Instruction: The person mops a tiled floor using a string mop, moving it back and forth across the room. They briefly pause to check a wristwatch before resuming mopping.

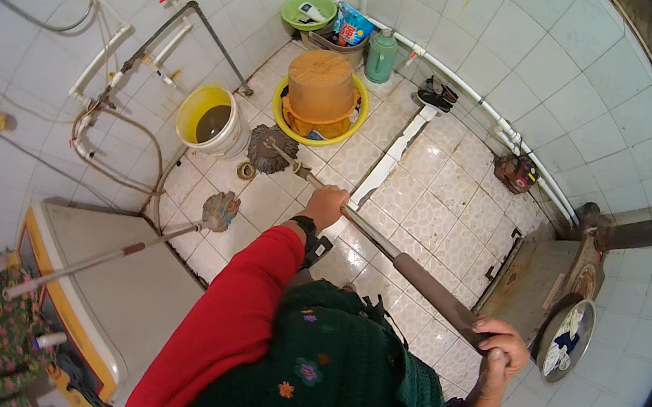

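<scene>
A mop slants across the middle of the view; its grey, stringy mop head (pixel 270 151) rests on the tiled floor beside a white bucket (pixel 229 137) of murky water. My left hand (pixel 326 207) is closed round the metal mop handle (pixel 375 236), fairly near the head. At the handle's upper end, my right hand (pixel 502 350) wraps the brown grip sleeve. A brown ring-shaped object (pixel 246 171) lies on the floor near the mop head. Just behind stands a yellow basin (pixel 361 117) with an upturned orange tub (pixel 321 86) and cloth in it.
A second mop (pixel 128 249) leans over a white-topped appliance (pixel 110 290) on the left. Pipes and a hose (pixel 162 155) line the left wall. A green thermos (pixel 381 56) and a green basin (pixel 309 10) stand at the back. On the right is a metal stove-like box (pixel 537 275).
</scene>
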A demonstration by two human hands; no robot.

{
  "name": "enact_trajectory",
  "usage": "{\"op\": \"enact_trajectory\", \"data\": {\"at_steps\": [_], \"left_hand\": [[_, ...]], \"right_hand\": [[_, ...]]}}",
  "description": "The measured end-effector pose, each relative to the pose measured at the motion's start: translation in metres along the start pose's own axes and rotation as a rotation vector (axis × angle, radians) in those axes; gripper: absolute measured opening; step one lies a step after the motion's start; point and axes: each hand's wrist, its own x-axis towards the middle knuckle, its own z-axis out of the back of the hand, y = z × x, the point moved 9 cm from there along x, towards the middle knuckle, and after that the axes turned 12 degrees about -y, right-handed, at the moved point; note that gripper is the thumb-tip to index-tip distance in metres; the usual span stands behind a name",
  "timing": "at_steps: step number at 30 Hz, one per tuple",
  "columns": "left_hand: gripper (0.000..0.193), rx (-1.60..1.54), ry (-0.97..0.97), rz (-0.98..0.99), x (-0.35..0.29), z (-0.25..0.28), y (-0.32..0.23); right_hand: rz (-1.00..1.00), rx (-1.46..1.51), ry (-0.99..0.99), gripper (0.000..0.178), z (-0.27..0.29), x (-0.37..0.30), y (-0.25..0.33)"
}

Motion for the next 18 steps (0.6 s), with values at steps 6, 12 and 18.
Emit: {"op": "enact_trajectory", "data": {"at_steps": [6, 12, 18], "left_hand": [[0.015, -0.131, 0.118, -0.03, 0.043, 0.036, 0.052], [0.01, -0.183, 0.284, -0.13, 0.079, 0.043, 0.021], [0.015, -0.42, 0.467, -0.355, 0.101, 0.039, -0.06]], "right_hand": [[0.142, 0.047, -0.232, 0.022, -0.054, 0.045, 0.044], [0.176, -0.061, -0.465, 0.031, -0.057, 0.087, 0.111], [0.74, -0.959, -0.928, 0.033, -0.047, 0.054, 0.226]]}}
